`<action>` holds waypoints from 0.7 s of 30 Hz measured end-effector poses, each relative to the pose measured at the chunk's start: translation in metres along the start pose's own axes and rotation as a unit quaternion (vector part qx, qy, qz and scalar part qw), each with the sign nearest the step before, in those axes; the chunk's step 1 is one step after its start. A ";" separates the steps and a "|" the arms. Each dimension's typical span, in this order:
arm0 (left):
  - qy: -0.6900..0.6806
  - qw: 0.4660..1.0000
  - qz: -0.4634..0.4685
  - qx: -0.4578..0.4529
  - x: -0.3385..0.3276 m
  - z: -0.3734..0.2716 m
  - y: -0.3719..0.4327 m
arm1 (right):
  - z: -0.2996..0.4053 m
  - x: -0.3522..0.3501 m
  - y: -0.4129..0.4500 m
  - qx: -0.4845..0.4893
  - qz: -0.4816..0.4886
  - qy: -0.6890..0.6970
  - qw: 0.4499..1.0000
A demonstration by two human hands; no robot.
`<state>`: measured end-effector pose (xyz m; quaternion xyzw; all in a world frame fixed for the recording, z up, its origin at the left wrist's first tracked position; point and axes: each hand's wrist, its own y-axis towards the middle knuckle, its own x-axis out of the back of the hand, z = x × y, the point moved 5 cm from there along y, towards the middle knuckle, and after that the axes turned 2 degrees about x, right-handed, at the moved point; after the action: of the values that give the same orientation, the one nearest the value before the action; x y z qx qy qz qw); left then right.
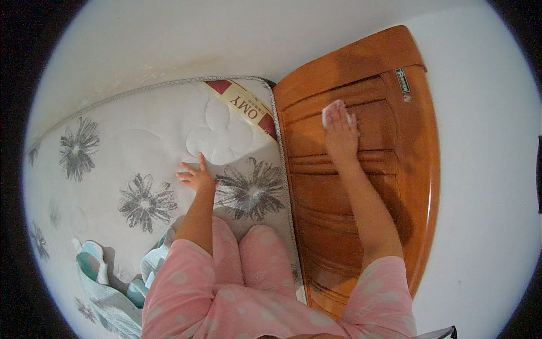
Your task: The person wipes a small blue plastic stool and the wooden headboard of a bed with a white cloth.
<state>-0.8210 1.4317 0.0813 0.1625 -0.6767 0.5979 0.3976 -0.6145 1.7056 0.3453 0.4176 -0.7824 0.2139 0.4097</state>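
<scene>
My right hand presses a folded pink and white cloth flat against a panel of the brown wooden headboard. The cloth shows past my fingertips and at the side of the hand. To the left, my left hand rests with spread fingers on the white mattress, holding nothing. It lies between two printed grey flowers, just below the stitched flower pattern. My knees, in pink spotted clothing, are on the mattress beside the headboard.
A pale green and white cloth item lies crumpled on the mattress at lower left. A label band crosses the mattress corner. The headboard bears a small plate near its end. White walls stand beyond the mattress and headboard.
</scene>
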 end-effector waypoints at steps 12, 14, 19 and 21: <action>-0.001 0.993 -0.115 -0.032 -0.018 0.007 0.016 | -0.055 0.082 -0.045 -0.103 -0.027 -0.081 0.991; -0.002 0.997 -0.075 -0.035 -0.017 0.005 0.013 | -0.050 0.076 -0.064 -0.099 0.049 -0.135 0.985; -0.036 0.998 -0.020 -0.053 0.004 0.011 -0.007 | -0.034 0.071 -0.095 -0.109 0.036 -0.086 0.990; -0.047 0.997 -0.042 -0.050 0.000 0.011 -0.001 | -0.027 0.057 -0.099 -0.107 0.015 -0.088 0.990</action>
<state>-0.8237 1.4210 0.0821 0.1988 -0.7165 0.5376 0.3976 -0.5377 1.6412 0.4066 0.3768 -0.8398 0.0973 0.3785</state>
